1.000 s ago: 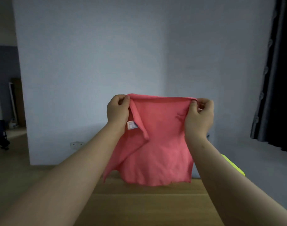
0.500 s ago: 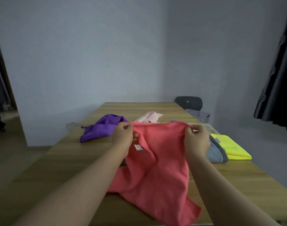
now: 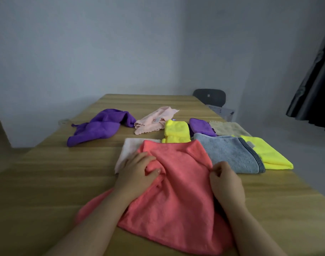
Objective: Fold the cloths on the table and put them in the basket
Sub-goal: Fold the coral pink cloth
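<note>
Coral cloth (image 3: 176, 191) lies spread on the wooden bench (image 3: 47, 182) right in front of the person, its near edge reaching the bench's front edge. The left hand (image 3: 137, 174) rests on its upper left part, a fold of fabric bunched between the thumb and curved fingers. The right hand (image 3: 225, 183) has its fingers curled tight, pinching the cloth's right edge.

Nine cloths show in all:
- One coral cloth.
- One white cloth (image 3: 128, 150), partly under the coral cloth's far left corner.
- One grey towel (image 3: 230, 154) with a dark striped border, touching the coral cloth on the right.
- Two yellow ones: a flat yellow cloth (image 3: 268, 154) under the towel's right side and a small folded yellow cloth (image 3: 176, 131) behind.
- Two purple ones: a big crumpled purple cloth (image 3: 100, 128) far left and a small purple cloth (image 3: 202, 127).
- One pale pink cloth (image 3: 154, 120).
- One beige cloth (image 3: 228, 129).

The pink cloth and the towel each carry a small tag, too small to read.

A grey basket (image 3: 220, 111) stands off the bench's far right corner beside a dark chair (image 3: 209, 96), well apart from the hands. A dark curtain (image 3: 317, 80) hangs at the right.
</note>
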Action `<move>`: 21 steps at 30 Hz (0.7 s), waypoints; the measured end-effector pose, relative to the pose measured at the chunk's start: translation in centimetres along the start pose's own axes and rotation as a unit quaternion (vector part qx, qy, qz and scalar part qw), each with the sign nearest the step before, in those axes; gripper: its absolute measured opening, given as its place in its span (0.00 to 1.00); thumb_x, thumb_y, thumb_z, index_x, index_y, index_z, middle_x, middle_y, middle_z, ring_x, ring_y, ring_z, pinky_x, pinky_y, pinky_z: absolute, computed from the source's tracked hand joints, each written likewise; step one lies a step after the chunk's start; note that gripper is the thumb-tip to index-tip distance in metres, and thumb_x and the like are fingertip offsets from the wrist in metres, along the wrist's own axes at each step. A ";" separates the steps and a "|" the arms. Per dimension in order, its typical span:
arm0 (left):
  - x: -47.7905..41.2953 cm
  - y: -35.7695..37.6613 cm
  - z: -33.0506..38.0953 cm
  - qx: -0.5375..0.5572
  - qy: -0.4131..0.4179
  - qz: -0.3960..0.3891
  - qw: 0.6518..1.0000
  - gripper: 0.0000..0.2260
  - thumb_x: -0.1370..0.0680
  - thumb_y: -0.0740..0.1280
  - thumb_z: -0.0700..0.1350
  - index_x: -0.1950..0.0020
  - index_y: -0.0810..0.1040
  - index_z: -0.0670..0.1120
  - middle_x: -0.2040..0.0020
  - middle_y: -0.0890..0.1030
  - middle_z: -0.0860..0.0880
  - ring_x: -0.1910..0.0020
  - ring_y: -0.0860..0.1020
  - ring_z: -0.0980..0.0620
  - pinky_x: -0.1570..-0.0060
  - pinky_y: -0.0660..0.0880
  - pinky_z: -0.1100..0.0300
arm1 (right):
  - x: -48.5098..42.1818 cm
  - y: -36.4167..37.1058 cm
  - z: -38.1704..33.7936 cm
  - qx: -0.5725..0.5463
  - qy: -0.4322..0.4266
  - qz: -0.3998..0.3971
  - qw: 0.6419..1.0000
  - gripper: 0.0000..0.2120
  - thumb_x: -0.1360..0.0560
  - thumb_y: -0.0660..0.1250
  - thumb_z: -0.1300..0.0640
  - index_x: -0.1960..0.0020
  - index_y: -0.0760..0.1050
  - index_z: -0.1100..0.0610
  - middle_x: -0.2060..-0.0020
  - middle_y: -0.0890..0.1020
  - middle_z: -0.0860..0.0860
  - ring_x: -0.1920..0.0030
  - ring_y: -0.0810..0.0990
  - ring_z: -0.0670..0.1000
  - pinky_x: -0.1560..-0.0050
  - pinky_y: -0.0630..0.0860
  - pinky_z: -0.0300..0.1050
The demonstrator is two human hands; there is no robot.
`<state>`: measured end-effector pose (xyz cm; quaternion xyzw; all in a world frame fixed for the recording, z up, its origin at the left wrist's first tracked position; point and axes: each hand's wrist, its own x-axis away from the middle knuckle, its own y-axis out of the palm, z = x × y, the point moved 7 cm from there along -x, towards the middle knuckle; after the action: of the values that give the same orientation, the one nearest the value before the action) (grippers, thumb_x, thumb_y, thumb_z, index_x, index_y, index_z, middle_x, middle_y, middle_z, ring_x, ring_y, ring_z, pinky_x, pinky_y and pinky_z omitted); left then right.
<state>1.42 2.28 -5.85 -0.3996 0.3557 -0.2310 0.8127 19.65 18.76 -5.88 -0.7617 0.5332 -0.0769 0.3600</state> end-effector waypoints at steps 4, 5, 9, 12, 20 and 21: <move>0.4 1.1 -0.1 -0.043 -0.008 -0.009 0.999 0.40 0.39 0.41 0.67 0.33 0.72 0.57 0.29 0.67 0.58 0.27 0.59 0.55 0.28 0.54 0.58 | 1.0 1.7 -0.6 0.154 -0.045 -0.057 0.985 0.10 0.24 0.58 0.54 0.45 0.74 0.52 0.47 0.81 0.53 0.45 0.77 0.58 0.50 0.71 0.47; 0.5 1.2 0.0 -0.053 -0.009 -0.010 0.998 0.39 0.39 0.40 0.67 0.33 0.71 0.58 0.29 0.67 0.58 0.27 0.59 0.55 0.28 0.54 0.57 | 1.1 1.7 -0.8 0.154 -0.039 -0.061 0.985 0.11 0.23 0.58 0.51 0.44 0.74 0.51 0.46 0.80 0.52 0.43 0.76 0.57 0.47 0.69 0.48; 0.7 1.4 0.4 -0.097 0.002 -0.008 0.995 0.37 0.37 0.39 0.64 0.35 0.72 0.58 0.30 0.68 0.58 0.27 0.61 0.53 0.29 0.57 0.54 | 1.7 2.5 -1.4 0.172 -0.026 -0.101 0.980 0.17 0.24 0.55 0.40 0.44 0.75 0.48 0.43 0.79 0.49 0.38 0.72 0.54 0.41 0.64 0.49; 0.6 1.4 0.4 -0.101 0.010 -0.002 0.995 0.35 0.35 0.40 0.63 0.37 0.74 0.56 0.33 0.72 0.57 0.29 0.64 0.52 0.31 0.60 0.53 | 2.4 3.6 -2.4 0.164 -0.055 -0.141 0.975 0.19 0.23 0.53 0.38 0.40 0.73 0.45 0.41 0.77 0.49 0.36 0.69 0.54 0.39 0.62 0.50; 0.8 1.2 1.1 -0.089 0.003 -0.054 0.995 0.41 0.42 0.42 0.67 0.32 0.67 0.60 0.28 0.63 0.60 0.26 0.55 0.55 0.29 0.52 0.54 | 2.4 4.4 -3.3 -0.303 -0.023 -0.183 0.935 0.14 0.27 0.69 0.60 0.43 0.76 0.49 0.59 0.83 0.53 0.61 0.81 0.48 0.54 0.77 0.46; 0.9 1.1 1.1 -0.075 0.000 -0.069 0.995 0.42 0.43 0.43 0.68 0.31 0.66 0.60 0.28 0.62 0.61 0.25 0.54 0.55 0.28 0.51 0.54 | 2.3 4.2 -3.3 -0.260 -0.036 -0.165 0.951 0.14 0.28 0.70 0.62 0.44 0.76 0.50 0.60 0.83 0.51 0.62 0.81 0.48 0.55 0.77 0.45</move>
<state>2.95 2.87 -6.64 -0.4831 0.3434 -0.2588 0.7627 15.79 14.50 -6.70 -0.9085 0.3883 0.0338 0.1509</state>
